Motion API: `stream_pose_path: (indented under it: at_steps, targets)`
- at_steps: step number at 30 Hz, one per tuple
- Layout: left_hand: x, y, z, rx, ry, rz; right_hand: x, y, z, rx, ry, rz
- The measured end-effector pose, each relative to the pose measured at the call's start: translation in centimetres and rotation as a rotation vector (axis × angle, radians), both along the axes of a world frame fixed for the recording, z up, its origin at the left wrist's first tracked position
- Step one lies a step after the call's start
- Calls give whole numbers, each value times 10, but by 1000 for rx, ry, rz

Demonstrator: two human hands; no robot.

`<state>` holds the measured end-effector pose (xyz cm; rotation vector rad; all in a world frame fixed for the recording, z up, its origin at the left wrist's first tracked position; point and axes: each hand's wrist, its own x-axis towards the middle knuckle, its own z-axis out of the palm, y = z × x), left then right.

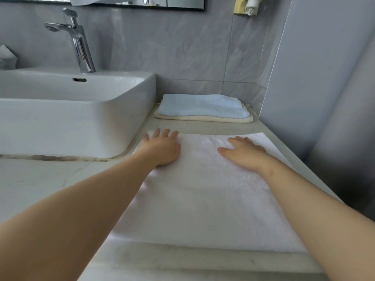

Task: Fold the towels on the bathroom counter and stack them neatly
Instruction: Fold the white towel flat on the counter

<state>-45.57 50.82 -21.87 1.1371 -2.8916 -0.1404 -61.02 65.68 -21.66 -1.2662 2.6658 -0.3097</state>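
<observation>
A white towel lies flat on the counter, to the right of the basin. My left hand presses flat on the towel's far left corner with straight fingers. My right hand rests flat on the far right part, fingers spread. Behind it, against the wall, a folded light blue towel sits on top of a folded cream towel.
A white basin with a chrome tap stands on the left. Grey tiled walls close the back and right side. A yellow-backed dispenser hangs high on the wall, and a mirror edge runs along the top.
</observation>
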Motion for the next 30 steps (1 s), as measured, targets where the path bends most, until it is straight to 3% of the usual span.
stream_pose_path:
  at_steps: [8, 11, 24, 27, 30]
  targets:
    - [72, 91, 8, 184, 34, -203, 105, 63, 15, 8, 16, 253]
    - [92, 118, -5, 93, 22, -170, 128, 78, -4, 26, 37, 276]
    - [124, 107, -3, 26, -115, 90, 87, 144, -10, 69, 124, -180]
    - [97, 111, 7, -103, 26, -22, 101, 118, -5, 29, 200, -73]
    - [71, 113, 2, -46, 51, -137, 116, 91, -5, 5, 142, 121]
